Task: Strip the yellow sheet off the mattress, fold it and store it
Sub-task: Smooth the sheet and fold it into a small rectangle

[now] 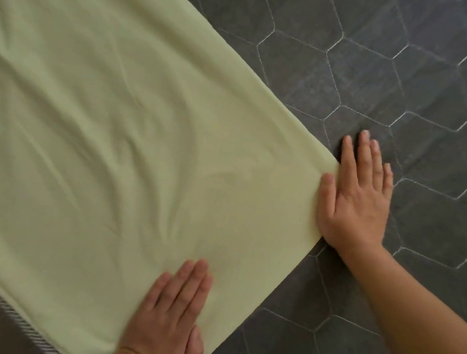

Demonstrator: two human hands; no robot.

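Left hand (169, 314): lying flat, fingers together, pressing near edge of yellow sheet (109, 119). Right hand (357, 199): lying flat, fingers straight, straddling sheet corner and grey quilted mattress (417, 82). Sheet lying folded on mattress; advisable: sweeping outward, flattening creases, squaring edges.

The sheet (109, 119) is a pale, plain yellow with a greenish cast. The mattress (389, 63) on the right is dark grey, quilted in pale stitched hexagons, and its near-left edge carries a grey-and-white twisted cord piping (1, 303)
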